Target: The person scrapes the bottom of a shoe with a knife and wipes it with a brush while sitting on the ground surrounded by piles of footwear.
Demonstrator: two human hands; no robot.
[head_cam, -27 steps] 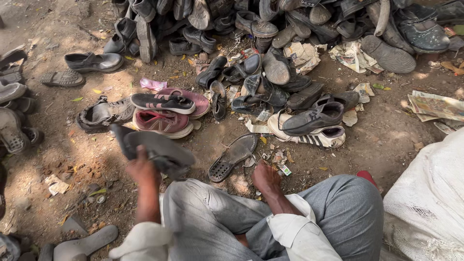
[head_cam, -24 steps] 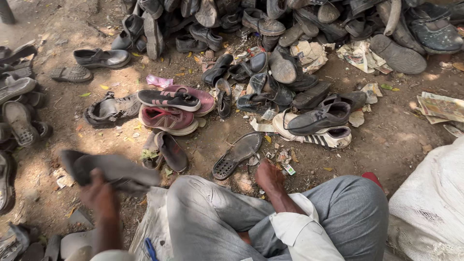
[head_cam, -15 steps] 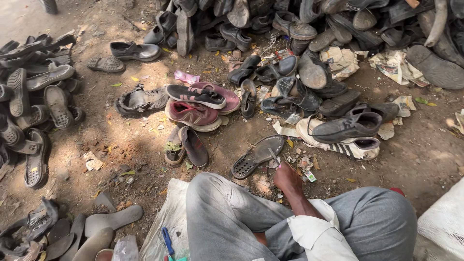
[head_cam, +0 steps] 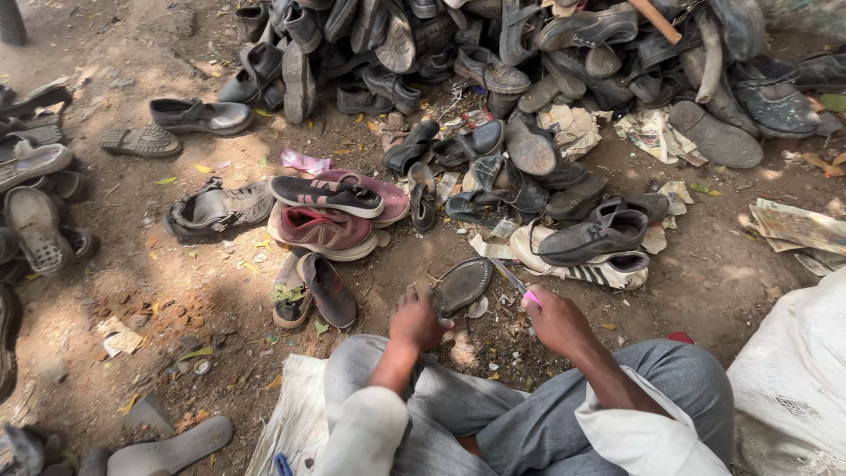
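Person sitting on dirt ground (head_cam: 176, 291), grey-trousered knees at 6 o'clock; left hand (head_cam: 416, 322) gripping the near end of a dark shoe sole (head_cam: 463, 285), fingers curled and clamped on its edge; sole lying just above the hands, centre frame, tilting toward 1 o'clock; right hand (head_cam: 557, 319) closing around a thin pink-handled tool (head_cam: 518, 286), tip reaching the sole's right edge; red sneaker (head_cam: 322, 231) sitting at 10 o'clock from the sole; black shoe (head_cam: 592, 238) resting at 2 o'clock on a white striped sneaker (head_cam: 608, 271); big shoe heap (head_cam: 529, 53) piling at 12 o'clock; white sack (head_cam: 793, 388) lying at 4 o'clock.
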